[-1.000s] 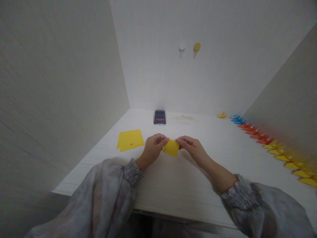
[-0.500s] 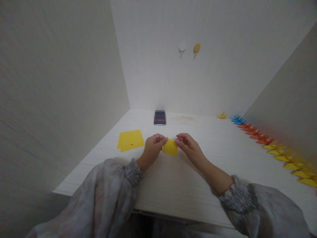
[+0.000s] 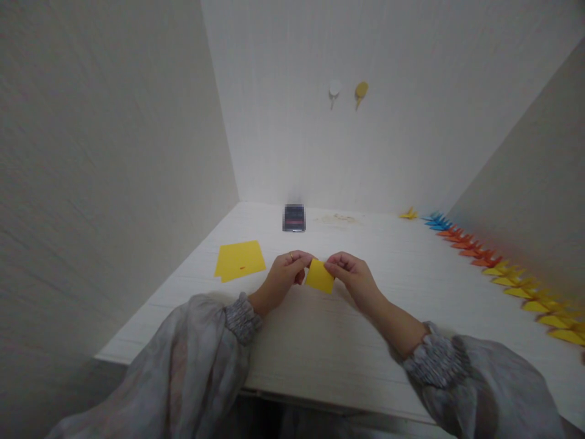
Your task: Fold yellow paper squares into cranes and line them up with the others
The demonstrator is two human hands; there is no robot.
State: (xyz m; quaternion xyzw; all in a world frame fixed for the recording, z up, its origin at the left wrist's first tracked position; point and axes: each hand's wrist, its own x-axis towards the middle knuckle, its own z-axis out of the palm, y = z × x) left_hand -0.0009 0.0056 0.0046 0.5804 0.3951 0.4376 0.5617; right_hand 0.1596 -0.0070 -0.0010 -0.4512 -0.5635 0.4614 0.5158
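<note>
Between my two hands is a small yellow square of paper (image 3: 320,277), tilted a little and held above the white table. My left hand (image 3: 287,275) pinches its upper left corner between thumb and fingers; a ring shows on one finger. My right hand (image 3: 353,272) grips the upper right corner, thumb on the near face. Whether the square is folded in layers cannot be made out. To the left of my left hand lie larger yellow paper sheets (image 3: 240,256), overlapping, with a small orange mark on top.
A dark phone-like device (image 3: 294,218), its screen blurred, rests near the back wall. Along the right side runs a row of folded paper cranes, yellow (image 3: 532,292), red-orange (image 3: 470,247) and blue (image 3: 437,221). One yellow crane (image 3: 409,213) sits apart. Two hooks (image 3: 361,90) are on the wall.
The small yellow paper has shifted slightly right and toward me and is turned a little. My right thumb now overlaps its corner more. Both hands keep their hold.
</note>
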